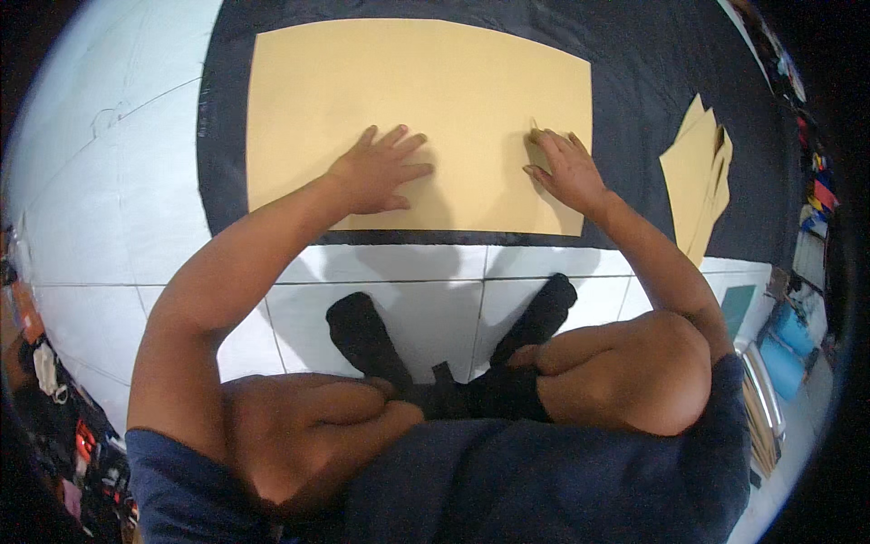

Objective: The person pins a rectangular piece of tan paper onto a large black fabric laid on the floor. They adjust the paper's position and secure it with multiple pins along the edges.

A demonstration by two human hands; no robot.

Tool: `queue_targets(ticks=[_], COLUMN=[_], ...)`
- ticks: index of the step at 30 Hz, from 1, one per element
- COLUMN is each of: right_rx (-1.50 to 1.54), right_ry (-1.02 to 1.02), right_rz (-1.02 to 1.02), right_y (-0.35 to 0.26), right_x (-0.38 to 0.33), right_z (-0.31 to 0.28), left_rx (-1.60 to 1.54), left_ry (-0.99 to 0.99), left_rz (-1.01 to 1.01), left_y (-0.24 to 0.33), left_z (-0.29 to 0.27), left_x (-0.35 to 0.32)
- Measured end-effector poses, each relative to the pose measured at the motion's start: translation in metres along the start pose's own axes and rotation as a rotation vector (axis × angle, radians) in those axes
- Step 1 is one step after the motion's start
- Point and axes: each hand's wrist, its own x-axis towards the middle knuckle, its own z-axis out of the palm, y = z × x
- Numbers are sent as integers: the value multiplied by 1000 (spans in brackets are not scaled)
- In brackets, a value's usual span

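A large tan pattern sheet [417, 100], like card or stiff paper, lies on black fabric [634, 118] spread over the floor. Its far edge curves and its near edge is nearly straight. My left hand [382, 172] rests palm down on the sheet, left of its middle, fingers spread. Near the sheet's right edge, my right hand [566, 168] touches it with fingers partly bent and the thumb apart from them. A thin pale sliver [534, 124] shows at its fingertips; what it is, I cannot make out. The underside of that hand is hidden.
Smaller tan pattern pieces [698, 172] lie overlapped on the fabric at the right. White floor tiles [426, 313] show beneath my feet in black socks [362, 331]. A blue object [784, 354] is at the right rim, and mixed cloth-like clutter [77, 444] lines the left.
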Motion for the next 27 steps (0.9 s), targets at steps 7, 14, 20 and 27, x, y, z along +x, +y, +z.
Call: queue_targets(ticks=[7, 14, 20, 27], right_rx=[-176, 293, 874, 1022], right_ry=[-57, 124, 88, 214], right_rz=[-159, -414, -316, -383], right_y=[0, -106, -264, -337], right_x=[13, 22, 35, 100], right_z=[-88, -74, 35, 70], left_rx=[-26, 49, 151, 191], left_ry=[34, 148, 123, 67], left_rz=[-46, 157, 249, 212], left_y=[2, -28, -37, -44], left_z=[4, 17, -1, 0], left_x=[-5, 6, 16, 19])
